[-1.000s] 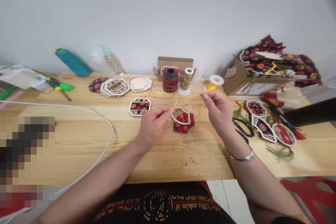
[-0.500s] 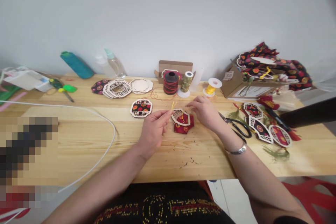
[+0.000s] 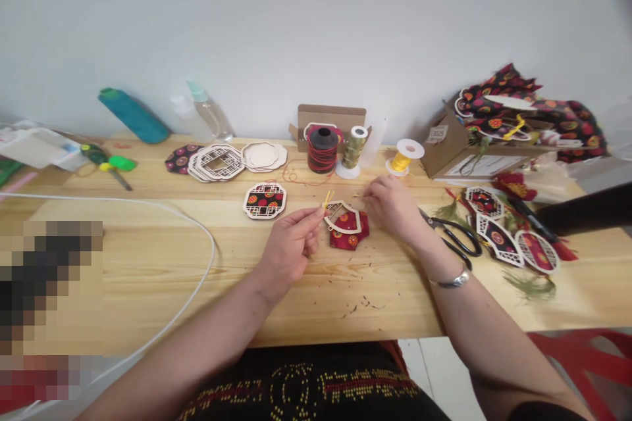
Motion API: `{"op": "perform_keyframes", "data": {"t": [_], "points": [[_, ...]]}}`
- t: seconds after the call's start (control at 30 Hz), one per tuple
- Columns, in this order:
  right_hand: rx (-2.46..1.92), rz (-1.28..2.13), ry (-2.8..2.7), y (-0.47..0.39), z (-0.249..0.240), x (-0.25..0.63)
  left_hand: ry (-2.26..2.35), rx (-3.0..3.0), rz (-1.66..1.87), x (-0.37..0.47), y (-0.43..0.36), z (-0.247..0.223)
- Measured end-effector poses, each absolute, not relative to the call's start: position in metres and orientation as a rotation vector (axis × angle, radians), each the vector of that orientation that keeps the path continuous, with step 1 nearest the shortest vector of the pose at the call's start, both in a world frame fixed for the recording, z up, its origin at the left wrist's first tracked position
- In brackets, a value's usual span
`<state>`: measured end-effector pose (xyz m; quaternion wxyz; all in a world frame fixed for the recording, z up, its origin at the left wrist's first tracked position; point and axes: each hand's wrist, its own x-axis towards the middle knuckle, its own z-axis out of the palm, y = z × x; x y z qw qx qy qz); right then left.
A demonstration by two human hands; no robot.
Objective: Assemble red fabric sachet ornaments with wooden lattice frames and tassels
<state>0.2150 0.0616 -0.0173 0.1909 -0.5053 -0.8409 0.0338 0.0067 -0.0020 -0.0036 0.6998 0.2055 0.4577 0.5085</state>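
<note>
My left hand [image 3: 296, 237] is closed in a pinch on a yellow cord [image 3: 328, 197], whose two short ends stick up above the fingertips. Just right of those fingers lies a fan-shaped pale wooden frame [image 3: 351, 218], partly over a piece of dark red patterned fabric [image 3: 349, 238]. On the far side of the frame, my right hand [image 3: 392, 207] is also pinched shut. A tiny yellowish tip shows at its fingers, too small to name. Left of the frame sits an octagonal lattice piece [image 3: 265, 201] backed with patterned fabric.
Black-handled scissors [image 3: 461, 240] lie beside my right wrist. Finished-looking ornaments [image 3: 501, 240] with tassels are at right, before a cardboard box [image 3: 447, 145] of fabric. Thread spools [image 3: 322, 152], a yellow cord spool [image 3: 405, 156] and stacked wooden frames [image 3: 217, 163] line the back. A white cable [image 3: 210, 237] curves at left.
The view has shifted slightly. The yellow strand that lay across the fan-shaped frame no longer shows there. Both hands stay pinched on either side of the frame.
</note>
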Motion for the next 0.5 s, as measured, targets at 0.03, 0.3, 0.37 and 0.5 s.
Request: {"op": "perform_keyframes", "data": {"t": [0.03, 0.3, 0.37, 0.5], "points": [[-1.453, 0.061, -2.332, 0.061, -0.016, 0.220, 1.017, 0.453, 1.130, 0.007, -0.002, -0.004], [-1.286, 0.077, -2.390, 0.036, 0.001, 0.210, 1.058, 0.437, 1.133, 0.007, 0.000, -0.005], [-1.155, 0.269, -2.523, 0.028, 0.003, 0.198, 1.068, 0.446, 1.152, 0.007, 0.000, -0.005], [-1.119, 0.295, -2.668, 0.020, 0.000, 0.187, 1.069, 0.452, 1.169, 0.007, 0.001, -0.005]]}}
